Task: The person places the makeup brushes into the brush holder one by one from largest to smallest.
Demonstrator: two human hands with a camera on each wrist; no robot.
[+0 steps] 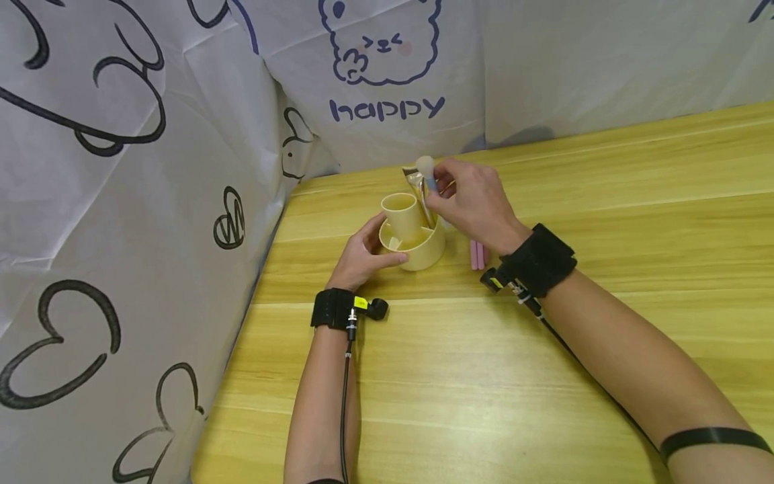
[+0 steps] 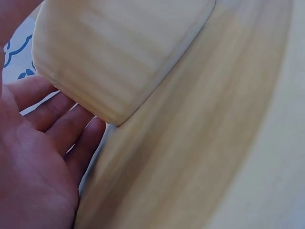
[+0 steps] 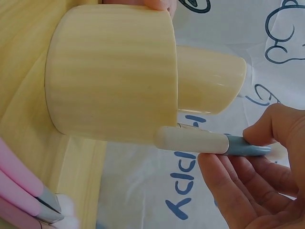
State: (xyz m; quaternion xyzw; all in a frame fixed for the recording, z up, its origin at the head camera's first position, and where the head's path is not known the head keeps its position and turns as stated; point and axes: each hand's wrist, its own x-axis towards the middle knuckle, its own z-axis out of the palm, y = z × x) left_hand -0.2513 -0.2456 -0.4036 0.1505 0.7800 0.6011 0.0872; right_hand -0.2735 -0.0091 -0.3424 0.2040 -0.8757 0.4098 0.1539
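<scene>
1. Nearest the head camera, the bare right forearm (image 1: 635,363) reached in from the lower right, and its right grip (image 1: 478,195) pinched a white-handled brush (image 3: 193,140) between thumb and fingers.
2. That brush had its pale bristles up and its handle end by the rim of a yellow holder (image 1: 424,257); I could not tell whether it was inside.
3. On the desk (image 1: 459,376), the holder stood upright, with a narrower tube (image 1: 402,223) rising within; the left grip (image 1: 355,259) held its side.
4. Other brushes (image 1: 413,177) stood beside the tube.
5. Pink-handled brushes (image 3: 19,183) lay right of the holder.
6. White cloth (image 1: 574,60) hung behind.
</scene>
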